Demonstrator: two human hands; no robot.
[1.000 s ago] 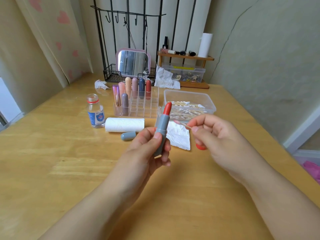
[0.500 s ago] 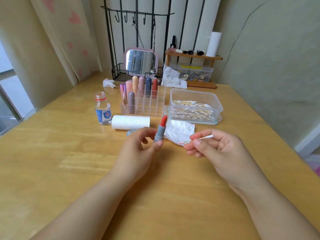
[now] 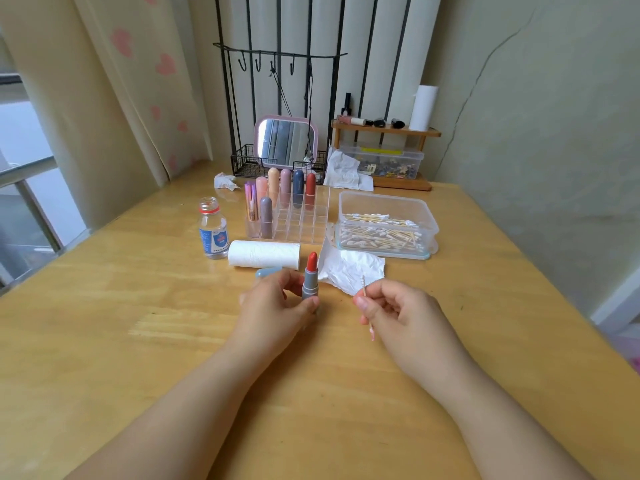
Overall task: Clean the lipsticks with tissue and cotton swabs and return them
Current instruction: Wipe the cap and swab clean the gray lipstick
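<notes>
Two hands work low over the tabletop (image 3: 138, 341), supplies ranged behind within reach. Clear organiser (image 3: 294, 223) holds capped lipsticks, its front slots free, likely for returns. Swab box (image 3: 384, 206) sits open just right of it. Left hand (image 3: 277, 306) grasps the uncapped lipstick (image 3: 310, 278) upright, exposing the red bullet; right hand (image 3: 394, 310) pinches a cotton swab (image 3: 366, 306) beside it, apart.
</notes>
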